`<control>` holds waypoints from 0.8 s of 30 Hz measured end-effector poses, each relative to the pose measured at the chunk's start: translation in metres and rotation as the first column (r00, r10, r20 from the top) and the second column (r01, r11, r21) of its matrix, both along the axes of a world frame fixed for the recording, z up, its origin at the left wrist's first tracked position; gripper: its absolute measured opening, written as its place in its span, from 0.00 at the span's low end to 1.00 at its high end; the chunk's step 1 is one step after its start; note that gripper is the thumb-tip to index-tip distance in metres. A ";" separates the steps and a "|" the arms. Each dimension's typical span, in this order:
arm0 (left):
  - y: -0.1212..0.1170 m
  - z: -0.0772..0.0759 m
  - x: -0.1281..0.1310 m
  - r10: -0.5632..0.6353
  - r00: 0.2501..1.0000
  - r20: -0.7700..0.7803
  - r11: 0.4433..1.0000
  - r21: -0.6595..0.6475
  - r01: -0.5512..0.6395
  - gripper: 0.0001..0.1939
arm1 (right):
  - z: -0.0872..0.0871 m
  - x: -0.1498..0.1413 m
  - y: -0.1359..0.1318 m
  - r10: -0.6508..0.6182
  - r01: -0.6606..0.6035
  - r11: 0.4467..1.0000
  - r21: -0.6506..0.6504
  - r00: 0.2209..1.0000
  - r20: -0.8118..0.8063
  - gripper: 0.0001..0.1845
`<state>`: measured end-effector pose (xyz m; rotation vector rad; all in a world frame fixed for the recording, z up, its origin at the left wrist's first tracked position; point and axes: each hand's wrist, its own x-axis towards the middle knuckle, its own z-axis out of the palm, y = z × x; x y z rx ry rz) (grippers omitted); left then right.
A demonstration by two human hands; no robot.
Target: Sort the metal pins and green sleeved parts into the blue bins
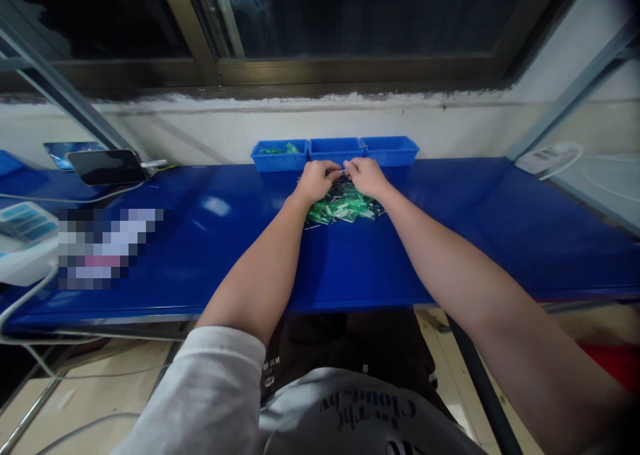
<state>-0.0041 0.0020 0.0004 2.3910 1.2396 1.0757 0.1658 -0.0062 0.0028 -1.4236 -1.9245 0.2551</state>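
Observation:
A pile of small green translucent pieces mixed with thin metallic pins (pixel 345 207) lies on the blue tabletop. Just over its far edge, the fingers of my left hand (pixel 316 180) are closed in a pinch. My right hand (pixel 369 177) is pinched too, its fingertips almost meeting those of the left. Between them shows a small thin pale piece (pixel 344 171), too small and blurred to name exactly. Behind my hands are three blue bins in a row. The left bin (pixel 279 158) holds some green pieces; the insides of the middle bin (pixel 333 149) and right bin (pixel 390 153) are partly visible.
The blue table (pixel 200 255) runs up to a wall below a window. On the left, a phone (pixel 107 167) leans near a cable, with a white device (pixel 27 241) closer to me. A white power strip (pixel 547 158) sits at the far right, beside a grey metal post.

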 end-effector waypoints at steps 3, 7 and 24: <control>0.000 0.000 -0.001 0.026 1.000 -0.004 1.000 0.003 -0.026 0.11 | -0.004 0.001 0.005 0.075 -0.073 0.997 0.017 0.974 -0.212 0.12; -0.003 0.002 -0.001 0.044 0.999 -0.014 0.999 -0.011 -0.044 0.12 | -0.006 0.002 0.007 0.145 -0.145 0.989 0.025 0.930 -0.339 0.12; 0.004 -0.003 -0.005 0.177 0.965 -0.192 0.983 -0.005 -0.181 0.15 | 0.000 0.035 0.005 -0.385 0.385 0.921 0.067 0.923 -0.016 0.28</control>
